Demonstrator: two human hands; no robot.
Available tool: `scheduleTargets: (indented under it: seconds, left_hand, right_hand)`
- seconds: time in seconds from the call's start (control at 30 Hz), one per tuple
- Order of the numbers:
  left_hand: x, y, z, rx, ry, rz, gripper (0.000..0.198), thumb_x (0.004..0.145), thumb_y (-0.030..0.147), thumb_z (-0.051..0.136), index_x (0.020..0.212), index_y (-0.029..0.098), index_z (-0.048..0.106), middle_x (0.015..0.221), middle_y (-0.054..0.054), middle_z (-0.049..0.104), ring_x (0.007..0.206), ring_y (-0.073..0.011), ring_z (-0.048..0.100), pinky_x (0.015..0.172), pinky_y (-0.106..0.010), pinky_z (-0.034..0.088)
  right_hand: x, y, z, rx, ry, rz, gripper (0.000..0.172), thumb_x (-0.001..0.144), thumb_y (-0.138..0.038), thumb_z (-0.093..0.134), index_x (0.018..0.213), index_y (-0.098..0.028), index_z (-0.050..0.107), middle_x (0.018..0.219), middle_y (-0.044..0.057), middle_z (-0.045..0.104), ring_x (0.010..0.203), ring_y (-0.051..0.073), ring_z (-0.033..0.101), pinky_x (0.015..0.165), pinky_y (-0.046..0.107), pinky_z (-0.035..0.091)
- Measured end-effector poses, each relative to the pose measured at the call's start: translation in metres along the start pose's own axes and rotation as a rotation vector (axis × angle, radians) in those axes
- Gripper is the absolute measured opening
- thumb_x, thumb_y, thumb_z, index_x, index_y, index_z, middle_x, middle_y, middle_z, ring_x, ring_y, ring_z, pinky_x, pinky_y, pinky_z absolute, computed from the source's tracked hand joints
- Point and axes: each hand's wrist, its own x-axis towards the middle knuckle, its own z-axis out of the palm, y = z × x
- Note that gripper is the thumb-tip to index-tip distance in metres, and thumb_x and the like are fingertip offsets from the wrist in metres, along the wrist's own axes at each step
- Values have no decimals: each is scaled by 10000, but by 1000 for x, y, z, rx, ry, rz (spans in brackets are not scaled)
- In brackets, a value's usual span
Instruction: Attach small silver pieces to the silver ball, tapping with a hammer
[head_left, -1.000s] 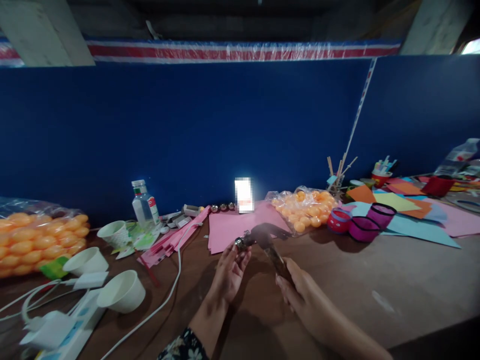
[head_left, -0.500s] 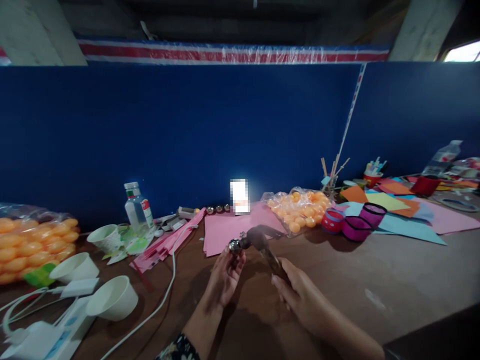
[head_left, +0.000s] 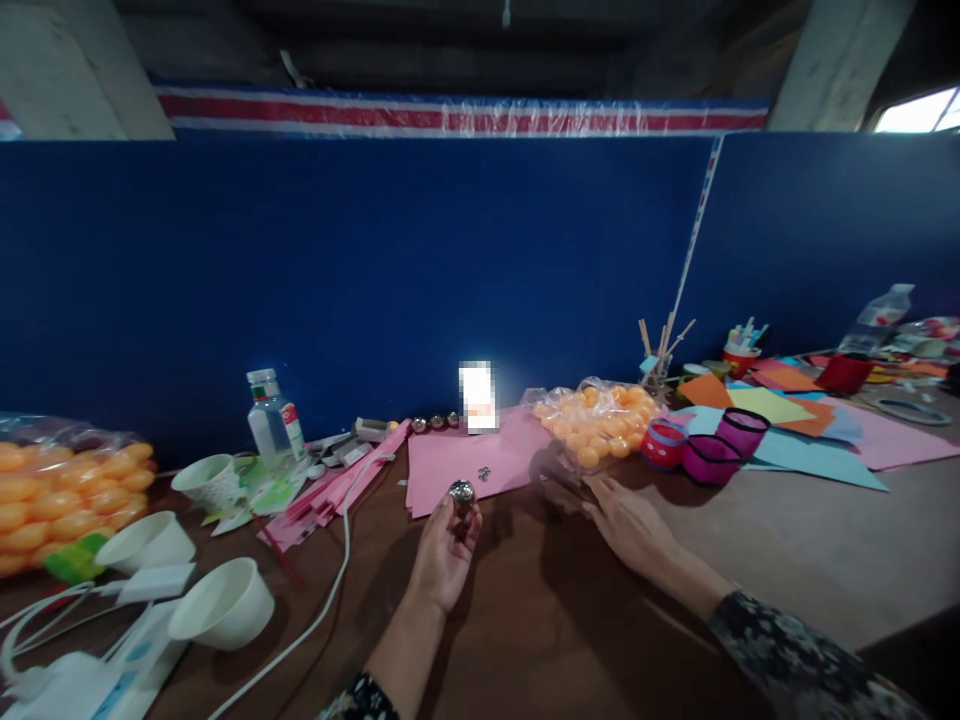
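Note:
My left hand (head_left: 442, 560) holds a shiny metal ball (head_left: 462, 492) upright between thumb and fingers, above the brown tabletop. Low over the table, my right hand (head_left: 626, 515) has its fingers at the handle end of a hammer (head_left: 559, 475). The hammer is dark and smeared by motion, its head beside the pink paper. How firmly the fingers grip the handle is partly hidden. A small cluster of dark metal bits (head_left: 484, 473) lies on the pink paper sheets (head_left: 442, 460), just beyond the ball. More metal balls (head_left: 436, 422) stand in a row behind the paper.
Left are paper cups (head_left: 225, 603), a power strip (head_left: 139, 650), a white cable (head_left: 346, 545), a bottle (head_left: 276, 420) and a bag of orange balls (head_left: 67, 495). Another bag of orange balls (head_left: 600, 425), purple mesh cups (head_left: 712, 460) and coloured paper (head_left: 817, 462) stand right. A blue partition (head_left: 375, 260) rises behind.
The hammer has moved from beside the metal ball down to the right, to the tabletop, with my right hand. My left hand still holds the ball, slightly lower.

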Motion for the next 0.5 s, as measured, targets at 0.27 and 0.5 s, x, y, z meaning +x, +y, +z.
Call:
scheduleTargets:
  seconds: [0.27,0.5]
  left_hand:
    - [0,2,3,40,11,60,199,751,139,574,948,157,594,849,-51,667,741,-122,638,688,-235,525]
    - [2,-2,2,88,18,84,260,723,132,605,975,194,594,898,-37,669,790,-134,640,721,-244,513]
  right_hand:
    - [0,13,-1,-145,-31,11,278,830,-202,412,1084,-165,521,890,87,605,825,213,559,705,293,376]
    - [7,8,-11,-152,30,-31,275,795,-219,483,1064,-198,535,1039,96,563,930,248,513,739,328,406]
